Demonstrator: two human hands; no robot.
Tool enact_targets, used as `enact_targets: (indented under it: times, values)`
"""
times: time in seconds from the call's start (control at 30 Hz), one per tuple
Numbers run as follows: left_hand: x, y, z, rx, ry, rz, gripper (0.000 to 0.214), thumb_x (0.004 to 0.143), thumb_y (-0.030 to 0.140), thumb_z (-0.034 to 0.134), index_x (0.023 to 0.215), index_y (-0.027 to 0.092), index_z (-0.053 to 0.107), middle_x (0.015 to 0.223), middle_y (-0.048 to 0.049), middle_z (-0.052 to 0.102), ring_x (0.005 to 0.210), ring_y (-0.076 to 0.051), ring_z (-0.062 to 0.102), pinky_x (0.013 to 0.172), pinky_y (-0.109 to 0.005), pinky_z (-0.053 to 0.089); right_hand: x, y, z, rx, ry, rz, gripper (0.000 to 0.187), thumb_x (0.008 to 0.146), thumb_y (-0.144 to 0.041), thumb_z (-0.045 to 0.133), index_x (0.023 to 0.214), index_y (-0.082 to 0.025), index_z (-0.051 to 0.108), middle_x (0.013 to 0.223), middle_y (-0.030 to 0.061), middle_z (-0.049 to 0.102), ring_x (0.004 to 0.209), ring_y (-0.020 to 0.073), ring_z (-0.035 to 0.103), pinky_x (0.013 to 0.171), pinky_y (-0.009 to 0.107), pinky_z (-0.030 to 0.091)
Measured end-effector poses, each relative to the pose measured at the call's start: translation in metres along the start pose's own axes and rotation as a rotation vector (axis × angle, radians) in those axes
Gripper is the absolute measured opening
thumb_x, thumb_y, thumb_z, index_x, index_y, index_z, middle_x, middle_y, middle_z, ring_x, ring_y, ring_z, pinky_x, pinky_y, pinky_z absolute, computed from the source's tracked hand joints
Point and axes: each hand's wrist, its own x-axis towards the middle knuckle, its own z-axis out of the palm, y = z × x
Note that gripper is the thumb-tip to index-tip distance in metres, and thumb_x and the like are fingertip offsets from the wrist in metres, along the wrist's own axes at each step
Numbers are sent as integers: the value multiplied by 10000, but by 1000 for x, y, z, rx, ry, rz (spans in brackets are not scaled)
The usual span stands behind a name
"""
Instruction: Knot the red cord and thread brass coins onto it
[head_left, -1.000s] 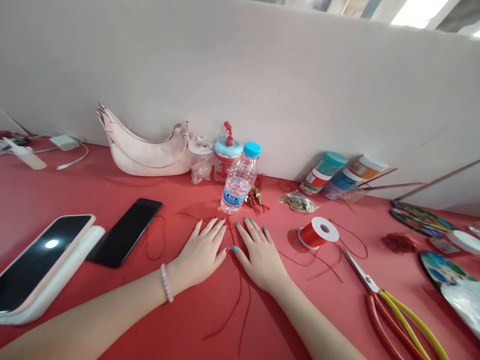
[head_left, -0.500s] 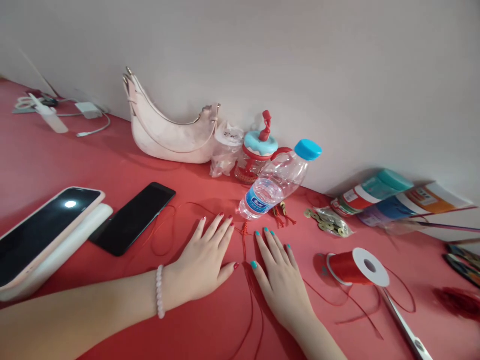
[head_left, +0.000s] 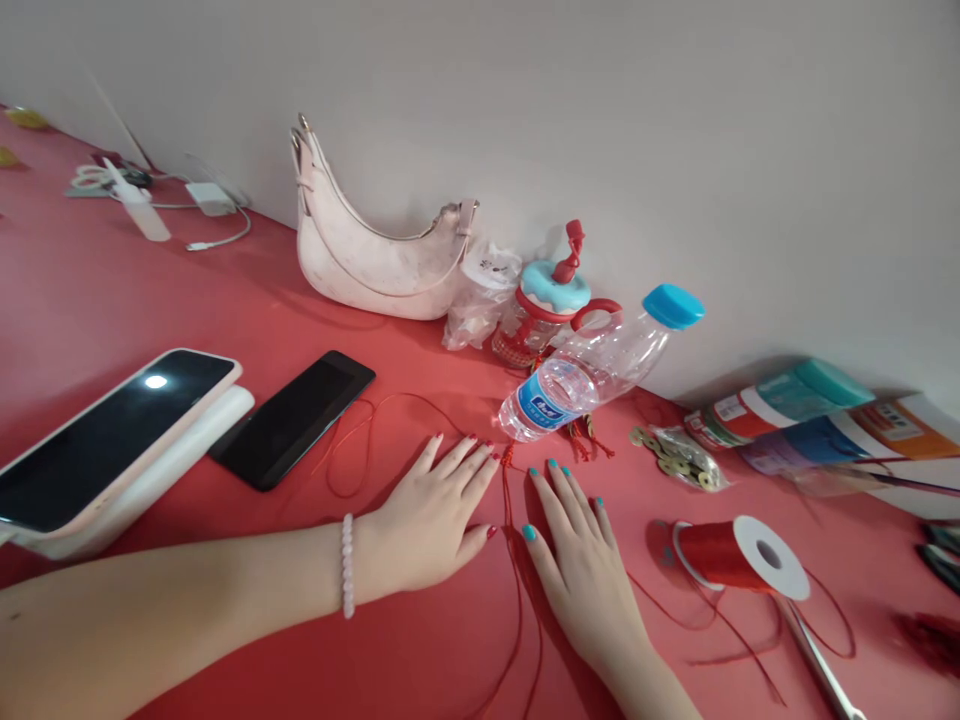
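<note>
My left hand (head_left: 424, 525) lies flat on the red tabletop (head_left: 315, 660), fingers apart, with a pale bead bracelet (head_left: 348, 565) at the wrist. My right hand (head_left: 581, 560) rests palm down beside it, fingers stretched out, holding nothing. Between the two hands runs a knotted red cord (head_left: 508, 490), its loose ends trailing toward me. Just beyond the fingertips stands a clear water bottle (head_left: 585, 375) with a blue cap and some water inside. Behind the bottle's base, partly hidden, lie red-corded charms with brass-coloured pieces (head_left: 589, 435).
Phones (head_left: 296, 420) lie at the left, one on a white block. A pink handbag (head_left: 382, 265), bagged cup (head_left: 484, 290) and straw cup (head_left: 555, 290) line the wall. At right are a red cord spool (head_left: 712, 555), scissors (head_left: 821, 670), bagged brass coins (head_left: 679, 455) and a teal-lidded container (head_left: 810, 390).
The camera view has shifted, so everything appears further right, with the right side lower. Both hands stay flat in the same place on the table.
</note>
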Motion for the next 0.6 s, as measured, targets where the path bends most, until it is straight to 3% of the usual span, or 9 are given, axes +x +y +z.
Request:
enact_targets:
  times: [0.6]
  values:
    - [1, 4, -3, 79, 0, -65, 627, 897, 501, 277, 1406, 134, 287, 1429, -139, 361, 1329, -287, 279, 1078, -532, 148, 1, -9, -7, 38, 0, 92, 477, 904, -420, 306, 1278, -167, 459, 1424, 121, 372, 1333, 290, 282, 996, 581, 319]
